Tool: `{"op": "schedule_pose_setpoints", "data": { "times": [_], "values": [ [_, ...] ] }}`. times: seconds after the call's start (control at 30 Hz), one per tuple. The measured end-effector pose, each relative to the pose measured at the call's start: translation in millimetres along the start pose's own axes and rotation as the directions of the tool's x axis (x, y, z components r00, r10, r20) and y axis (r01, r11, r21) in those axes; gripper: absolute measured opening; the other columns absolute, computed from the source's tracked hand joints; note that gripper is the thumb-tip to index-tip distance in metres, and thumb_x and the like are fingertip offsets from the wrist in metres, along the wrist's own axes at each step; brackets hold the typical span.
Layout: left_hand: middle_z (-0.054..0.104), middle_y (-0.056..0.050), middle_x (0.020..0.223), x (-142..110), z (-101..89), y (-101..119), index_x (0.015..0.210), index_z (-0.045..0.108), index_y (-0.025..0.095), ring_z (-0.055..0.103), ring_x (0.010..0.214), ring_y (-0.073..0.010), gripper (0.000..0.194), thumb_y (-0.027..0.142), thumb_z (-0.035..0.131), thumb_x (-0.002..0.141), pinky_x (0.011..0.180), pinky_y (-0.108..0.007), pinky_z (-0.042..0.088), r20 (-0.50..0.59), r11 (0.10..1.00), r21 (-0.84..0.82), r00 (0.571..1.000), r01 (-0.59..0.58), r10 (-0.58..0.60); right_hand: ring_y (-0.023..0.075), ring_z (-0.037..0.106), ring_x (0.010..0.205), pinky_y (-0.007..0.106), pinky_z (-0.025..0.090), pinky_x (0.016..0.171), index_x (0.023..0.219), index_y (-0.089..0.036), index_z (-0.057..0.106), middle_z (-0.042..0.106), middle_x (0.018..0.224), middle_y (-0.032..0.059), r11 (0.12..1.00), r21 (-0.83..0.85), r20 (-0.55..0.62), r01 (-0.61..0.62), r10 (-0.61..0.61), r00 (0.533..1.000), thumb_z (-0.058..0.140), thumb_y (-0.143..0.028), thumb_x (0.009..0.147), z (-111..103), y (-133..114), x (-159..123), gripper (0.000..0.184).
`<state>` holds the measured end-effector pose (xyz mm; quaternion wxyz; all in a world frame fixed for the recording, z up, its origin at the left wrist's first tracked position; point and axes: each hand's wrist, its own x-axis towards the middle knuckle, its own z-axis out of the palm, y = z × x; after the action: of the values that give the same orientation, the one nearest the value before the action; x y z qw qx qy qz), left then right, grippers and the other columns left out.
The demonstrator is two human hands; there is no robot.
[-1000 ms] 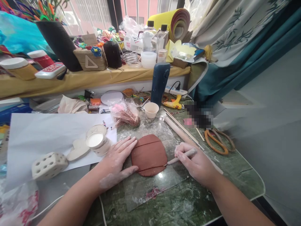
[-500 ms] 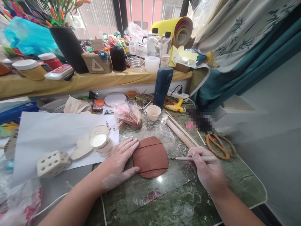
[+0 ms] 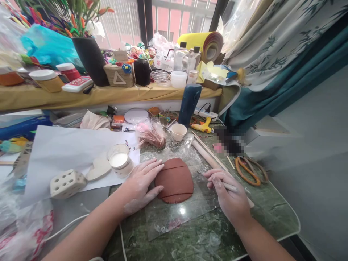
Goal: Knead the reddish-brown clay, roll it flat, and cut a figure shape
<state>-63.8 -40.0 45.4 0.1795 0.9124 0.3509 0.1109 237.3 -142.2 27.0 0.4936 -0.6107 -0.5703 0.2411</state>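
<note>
A flat slab of reddish-brown clay [image 3: 175, 181] lies on a clear plastic sheet [image 3: 163, 230]. Two cut lines cross it, one near the top and one near the bottom. My left hand [image 3: 144, 183] rests flat with fingers stretched out, its fingertips and thumb touching the slab's left edge. To the right of the slab, my right hand [image 3: 228, 192] is closed round a slim clay tool [image 3: 230, 187] with a pale handle. The tool's dark thin tip points left, apart from the clay. A wooden rolling pin [image 3: 203, 154] lies partly behind this hand.
Scissors with orange handles [image 3: 247, 172] lie at the right. A paper cup [image 3: 178, 132], a blue flask [image 3: 189, 105] and bagged clay [image 3: 150, 134] stand behind the slab. On white paper [image 3: 67, 145] at left are a dotted die [image 3: 67, 183] and a cup of white material [image 3: 121, 164].
The tool in my right hand has turned, its tip now slightly higher and angled up-left. My left hand stays at the slab's edge. The whole view has shifted a little.
</note>
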Motion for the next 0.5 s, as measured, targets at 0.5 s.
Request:
{"op": "schedule_pose_setpoints", "data": {
  "times": [0.5],
  "values": [
    [0.042,-0.01,0.159,33,6.9,49,0.15,0.042,0.016,0.028,0.152,-0.0264,0.053,0.026,0.046,0.098,0.126,-0.05,0.021,0.122,0.987,0.096,0.985,-0.133,0.121,0.022,0.063,0.101,0.034,0.05,0.088,0.094,-0.023,0.065,0.065,0.114,0.0082,0.977,0.195,0.128,-0.09,0.066,0.99,0.044,-0.043,0.104,25,-24,7,0.031]
  ]
}}
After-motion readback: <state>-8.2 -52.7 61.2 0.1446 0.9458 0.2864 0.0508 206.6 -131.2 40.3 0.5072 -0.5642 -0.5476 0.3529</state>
